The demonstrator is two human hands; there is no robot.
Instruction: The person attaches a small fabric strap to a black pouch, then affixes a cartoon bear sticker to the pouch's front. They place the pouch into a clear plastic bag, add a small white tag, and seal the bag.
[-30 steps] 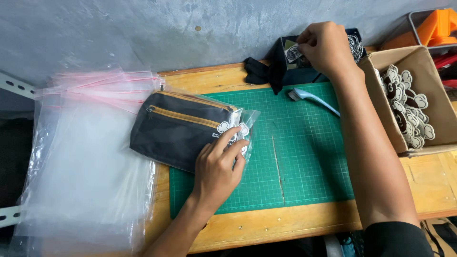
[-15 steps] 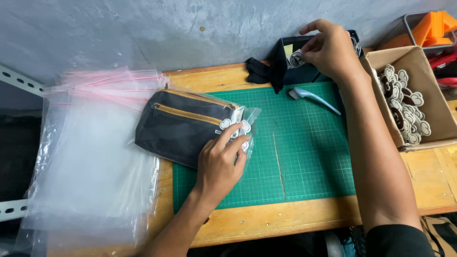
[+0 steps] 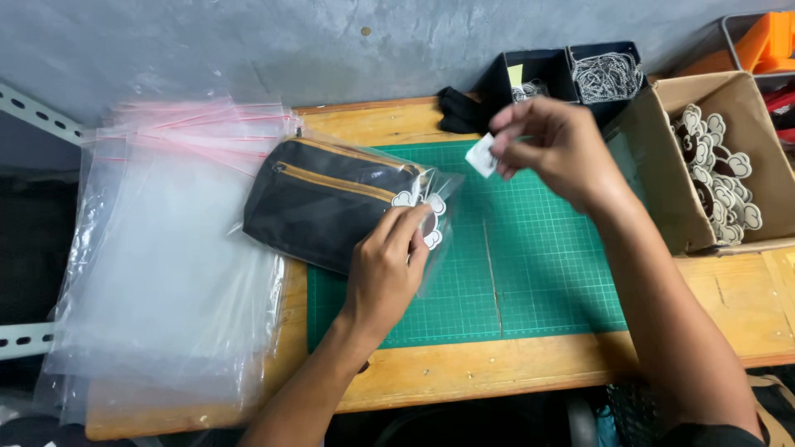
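Note:
A black pouch (image 3: 319,207) with a tan zipper lies inside a clear plastic bag on the green cutting mat (image 3: 530,273). My left hand (image 3: 387,265) presses flat on the bag's open end, over a white flower-shaped charm (image 3: 422,205). My right hand (image 3: 551,149) hovers above the mat, pinching a small white packet (image 3: 480,157) between thumb and fingers.
A stack of clear zip bags (image 3: 166,257) with pink strips lies at the left. A cardboard box (image 3: 654,174) of flower-shaped charms stands at the right. Black bins (image 3: 571,62) holding chains and small items sit at the back, beside dark cloth (image 3: 455,109). Orange parts (image 3: 766,41) lie far right.
My right hand has come back from the black bins to above the mat, now pinching a small white packet. My left hand stays on the bagged pouch.

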